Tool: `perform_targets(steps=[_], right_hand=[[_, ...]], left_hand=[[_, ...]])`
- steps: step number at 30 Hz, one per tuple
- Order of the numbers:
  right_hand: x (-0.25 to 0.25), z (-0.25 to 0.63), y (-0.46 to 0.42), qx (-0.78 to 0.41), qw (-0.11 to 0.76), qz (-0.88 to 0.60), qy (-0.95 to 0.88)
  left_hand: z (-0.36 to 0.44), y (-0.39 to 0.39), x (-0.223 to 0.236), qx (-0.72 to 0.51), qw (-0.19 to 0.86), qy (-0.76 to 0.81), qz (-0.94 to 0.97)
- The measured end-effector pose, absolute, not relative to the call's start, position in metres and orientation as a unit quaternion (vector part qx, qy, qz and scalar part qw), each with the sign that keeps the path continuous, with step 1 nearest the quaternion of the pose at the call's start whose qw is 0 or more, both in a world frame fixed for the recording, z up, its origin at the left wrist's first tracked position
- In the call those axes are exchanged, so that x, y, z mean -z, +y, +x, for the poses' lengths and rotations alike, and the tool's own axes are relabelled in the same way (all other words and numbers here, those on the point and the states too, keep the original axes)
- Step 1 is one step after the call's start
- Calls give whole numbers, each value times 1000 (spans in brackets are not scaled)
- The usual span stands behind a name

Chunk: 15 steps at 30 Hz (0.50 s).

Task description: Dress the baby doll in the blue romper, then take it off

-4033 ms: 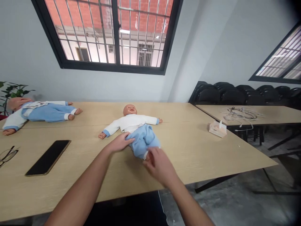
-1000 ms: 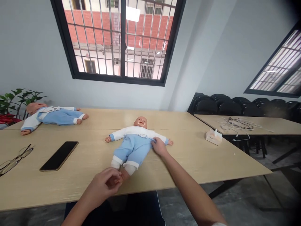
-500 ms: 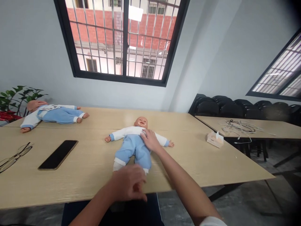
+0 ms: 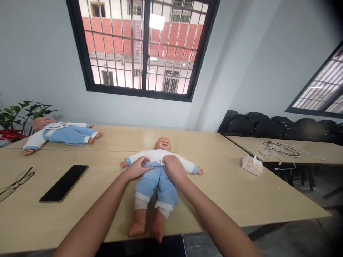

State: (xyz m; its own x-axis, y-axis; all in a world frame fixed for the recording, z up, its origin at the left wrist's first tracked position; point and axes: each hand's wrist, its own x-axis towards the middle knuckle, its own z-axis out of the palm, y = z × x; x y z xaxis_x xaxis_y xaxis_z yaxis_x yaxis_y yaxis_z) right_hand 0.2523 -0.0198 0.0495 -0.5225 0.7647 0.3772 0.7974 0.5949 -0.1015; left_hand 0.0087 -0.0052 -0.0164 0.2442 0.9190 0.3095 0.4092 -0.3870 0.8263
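Observation:
A baby doll [image 4: 160, 178] in a white top and light blue trousers lies on its back on the wooden table [image 4: 241, 192], head away from me, bare feet at the near edge. My left hand [image 4: 138, 168] pinches the top of the trousers at the doll's waist on the left side. My right hand [image 4: 173, 168] lies closed over the waist on the right side, gripping the trousers' waistband. Both forearms reach in from below.
A second doll [image 4: 60, 134] in the same clothes lies at the far left by a green plant [image 4: 18, 110]. A black phone [image 4: 64, 183] and glasses [image 4: 13, 184] lie left. A small box [image 4: 252, 165] and cables [image 4: 281, 150] lie right, with black chairs [image 4: 268, 125] behind.
The doll's legs now lie straight with bare feet showing. My left hand moved from the doll's feet up to its waist; my right hand stayed at the waist.

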Motion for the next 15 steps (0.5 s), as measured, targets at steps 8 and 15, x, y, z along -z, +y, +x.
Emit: perform_targets(steps=[8,15], right_hand=[[-68,260,-10,-224,261,-381,-858],[-80,228,8,-138,214,-367,-895]], left_hand=[[-2,1,21,-443,417,388,692],[-4,-1,24,-430,403,399,702]])
